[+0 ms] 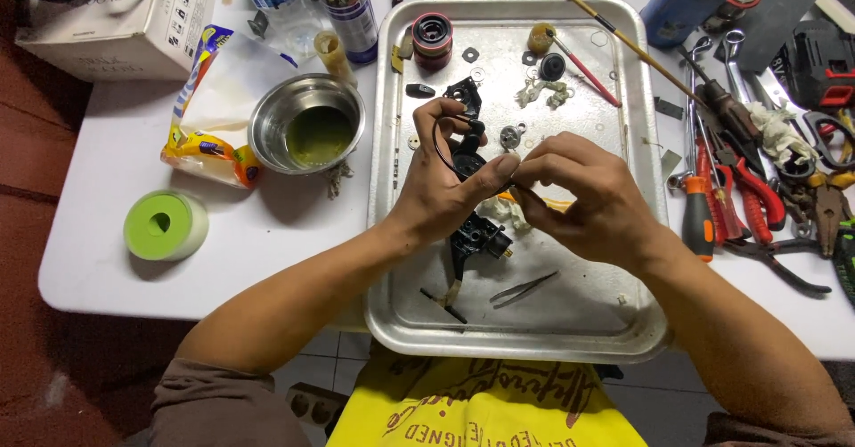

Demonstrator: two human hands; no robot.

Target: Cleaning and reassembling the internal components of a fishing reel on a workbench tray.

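A: From the head camera, where does the black mechanism (470,164) lie?

B: Over the metal tray (623,322), gripped in the left hand (441,189), fingers curled round it, thumb pressed on its right side. Its long axis runs up-and-down, away from the body.

A: And the right hand (583,198)?

B: Just right of it, fingertips (524,173) pinched together on a small part at the mechanism's edge, touching the left thumb. Tweezers (524,288) lie below both hands.

Bright, even light from above; the metal tray (623,322) shows soft glare and the hands throw faint shadows on it. Sharp around the tray, with lines bending slightly toward the picture's edges.
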